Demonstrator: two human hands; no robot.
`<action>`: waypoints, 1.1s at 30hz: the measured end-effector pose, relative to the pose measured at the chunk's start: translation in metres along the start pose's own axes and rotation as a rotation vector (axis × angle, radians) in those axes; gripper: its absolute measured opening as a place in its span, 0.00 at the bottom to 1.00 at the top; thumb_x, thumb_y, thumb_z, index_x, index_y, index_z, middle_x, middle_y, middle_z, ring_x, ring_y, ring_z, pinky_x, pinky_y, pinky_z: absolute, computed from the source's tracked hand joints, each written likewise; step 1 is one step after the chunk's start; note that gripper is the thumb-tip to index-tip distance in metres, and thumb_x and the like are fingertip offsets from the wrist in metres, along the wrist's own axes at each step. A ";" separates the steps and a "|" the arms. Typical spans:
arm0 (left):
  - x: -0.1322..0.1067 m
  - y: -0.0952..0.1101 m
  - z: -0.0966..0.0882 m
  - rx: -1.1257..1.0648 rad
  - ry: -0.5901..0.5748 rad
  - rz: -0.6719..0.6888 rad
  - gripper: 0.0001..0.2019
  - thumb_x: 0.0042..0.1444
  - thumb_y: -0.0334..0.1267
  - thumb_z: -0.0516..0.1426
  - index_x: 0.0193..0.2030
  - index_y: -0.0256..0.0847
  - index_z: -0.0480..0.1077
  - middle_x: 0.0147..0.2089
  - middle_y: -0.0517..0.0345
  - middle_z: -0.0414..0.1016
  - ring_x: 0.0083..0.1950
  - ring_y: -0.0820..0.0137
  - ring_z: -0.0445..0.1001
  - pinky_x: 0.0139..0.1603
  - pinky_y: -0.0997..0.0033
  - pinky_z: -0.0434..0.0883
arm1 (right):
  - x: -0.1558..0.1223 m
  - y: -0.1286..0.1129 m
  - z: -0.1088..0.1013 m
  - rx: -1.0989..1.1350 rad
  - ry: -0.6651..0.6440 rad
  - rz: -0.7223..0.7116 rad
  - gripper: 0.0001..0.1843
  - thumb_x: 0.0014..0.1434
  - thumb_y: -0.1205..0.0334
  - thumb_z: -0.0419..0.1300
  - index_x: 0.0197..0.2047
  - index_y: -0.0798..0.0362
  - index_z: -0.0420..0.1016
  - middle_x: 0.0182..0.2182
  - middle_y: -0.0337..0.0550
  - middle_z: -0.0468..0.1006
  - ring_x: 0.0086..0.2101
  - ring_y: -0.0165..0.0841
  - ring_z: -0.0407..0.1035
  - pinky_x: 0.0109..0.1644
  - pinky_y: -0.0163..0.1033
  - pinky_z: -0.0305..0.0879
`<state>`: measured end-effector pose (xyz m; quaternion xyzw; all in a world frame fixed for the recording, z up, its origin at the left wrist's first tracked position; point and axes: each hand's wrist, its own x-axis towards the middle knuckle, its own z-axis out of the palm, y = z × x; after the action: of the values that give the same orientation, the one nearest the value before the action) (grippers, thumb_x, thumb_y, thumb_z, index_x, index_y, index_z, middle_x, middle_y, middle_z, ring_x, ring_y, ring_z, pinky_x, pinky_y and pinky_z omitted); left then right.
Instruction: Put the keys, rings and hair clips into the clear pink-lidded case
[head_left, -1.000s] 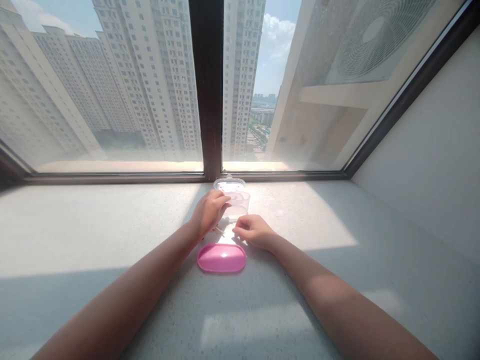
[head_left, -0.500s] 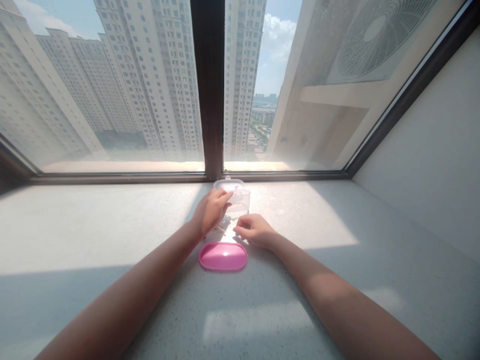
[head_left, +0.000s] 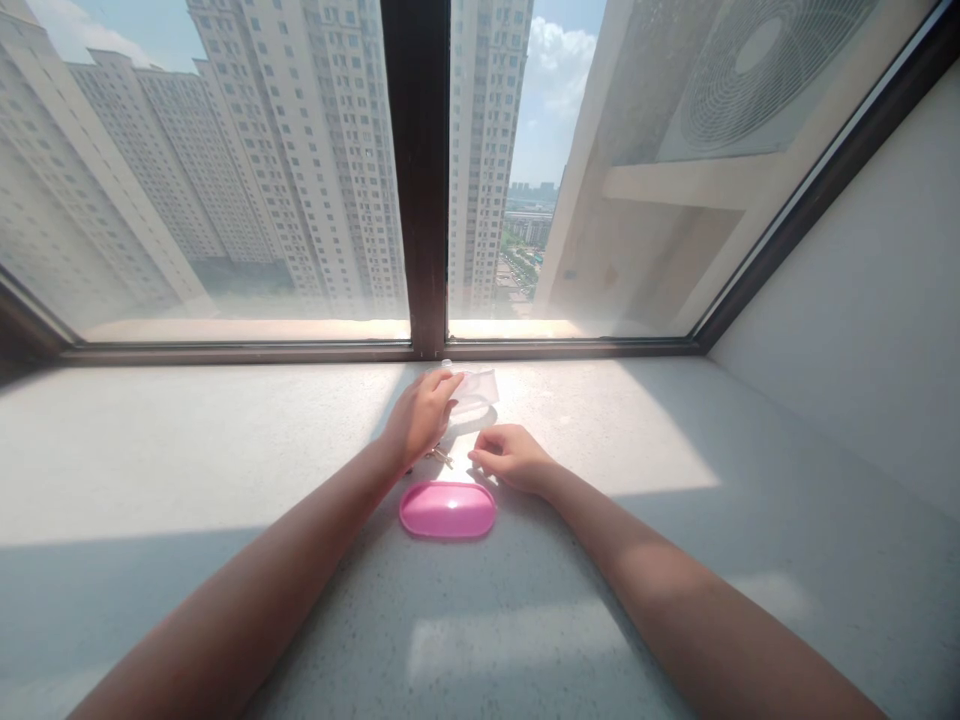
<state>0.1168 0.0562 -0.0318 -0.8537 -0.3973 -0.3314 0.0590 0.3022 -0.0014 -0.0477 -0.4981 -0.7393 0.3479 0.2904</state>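
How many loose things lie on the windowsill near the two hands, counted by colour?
Pink: 1, the oval case.
Clear: 1, the plastic container, tilted under the left hand.
Brownish: 1, a small item between the hands, too small to identify.
Total: 3.

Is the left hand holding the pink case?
No, the left hand grips the clear container by the window, while the pink case lies on the sill nearer the camera.
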 end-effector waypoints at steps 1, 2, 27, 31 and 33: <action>0.000 -0.001 0.000 -0.002 0.003 0.000 0.20 0.59 0.31 0.52 0.58 0.41 0.65 0.53 0.52 0.70 0.51 0.62 0.68 0.53 0.62 0.69 | 0.000 0.000 0.000 0.001 0.000 0.003 0.09 0.53 0.62 0.59 0.23 0.57 0.72 0.17 0.37 0.72 0.21 0.26 0.63 0.24 0.31 0.53; 0.000 -0.001 0.000 -0.005 0.007 0.000 0.19 0.59 0.31 0.52 0.58 0.41 0.66 0.54 0.51 0.70 0.51 0.61 0.68 0.54 0.61 0.69 | 0.000 0.000 0.000 0.000 -0.001 0.005 0.09 0.53 0.62 0.59 0.24 0.57 0.73 0.17 0.37 0.72 0.21 0.26 0.63 0.24 0.31 0.53; -0.019 -0.022 -0.076 -0.095 -0.214 -0.229 0.10 0.59 0.40 0.53 0.39 0.39 0.73 0.39 0.53 0.75 0.34 0.67 0.72 0.37 0.66 0.69 | 0.000 0.000 0.000 -0.095 -0.001 -0.002 0.09 0.52 0.61 0.59 0.24 0.56 0.74 0.20 0.37 0.72 0.24 0.27 0.63 0.27 0.32 0.54; -0.052 -0.016 -0.079 -0.080 -0.315 -0.220 0.09 0.58 0.40 0.53 0.40 0.40 0.73 0.40 0.52 0.74 0.37 0.66 0.72 0.39 0.66 0.69 | 0.000 -0.001 0.000 -0.131 0.000 -0.016 0.10 0.52 0.60 0.59 0.24 0.56 0.74 0.21 0.38 0.72 0.25 0.28 0.63 0.27 0.32 0.53; -0.066 -0.014 -0.080 -0.069 -0.331 -0.249 0.10 0.58 0.41 0.53 0.41 0.40 0.73 0.40 0.52 0.74 0.38 0.65 0.72 0.39 0.66 0.68 | -0.001 -0.001 0.001 -0.142 0.005 -0.022 0.09 0.52 0.60 0.59 0.25 0.56 0.74 0.22 0.38 0.72 0.25 0.28 0.63 0.28 0.32 0.53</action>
<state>0.0344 -0.0053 -0.0127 -0.8425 -0.4922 -0.2049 -0.0777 0.3011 -0.0024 -0.0478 -0.5099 -0.7670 0.2901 0.2600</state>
